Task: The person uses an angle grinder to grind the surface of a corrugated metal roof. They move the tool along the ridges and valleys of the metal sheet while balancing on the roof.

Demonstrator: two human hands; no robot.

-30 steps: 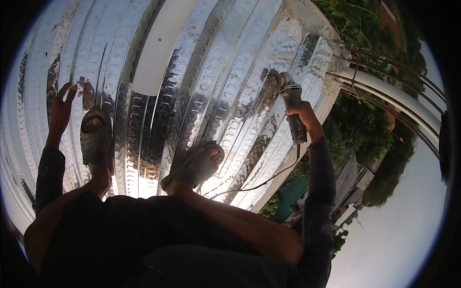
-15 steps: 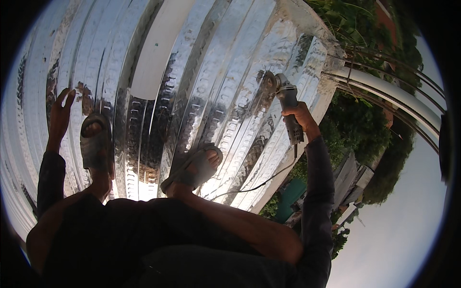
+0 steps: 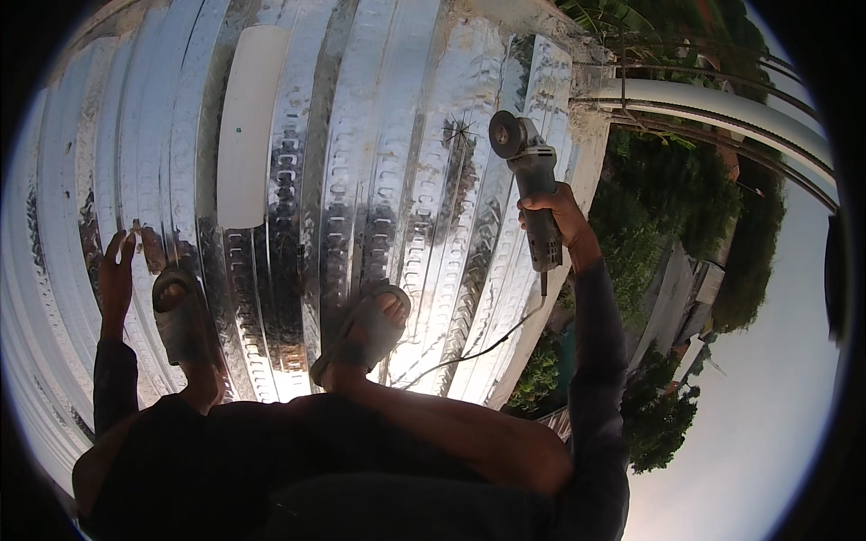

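My right hand [image 3: 566, 215] is wrapped round the body of an angle grinder [image 3: 538, 180], whose round disc [image 3: 511, 135] points away from me. The disc shows just right of a dark star-shaped mark [image 3: 461, 132] on the shiny ribbed metal sheet [image 3: 361, 135]. From the grinder's rear end a black cord [image 3: 501, 341] curves down toward my feet. Over the sheet at the left, beside my left sandal [image 3: 180, 316], my left hand [image 3: 115, 275] holds nothing, fingers stretched and slightly apart. My right sandal [image 3: 368, 332] rests on the ribs.
A long white piece [image 3: 251, 126] lies along the ribs ahead of me. At the right, the sheet meets a rough concrete edge [image 3: 588, 158]. Rebar rods [image 3: 695, 135] and a white pipe [image 3: 731, 115] stick out past it. Trees [image 3: 672, 203] and rooftops lie below.
The grinder's disc has come away from the dark mark and now shows to its right. My view has shifted, so the sheet and the white piece appear further left and lower.
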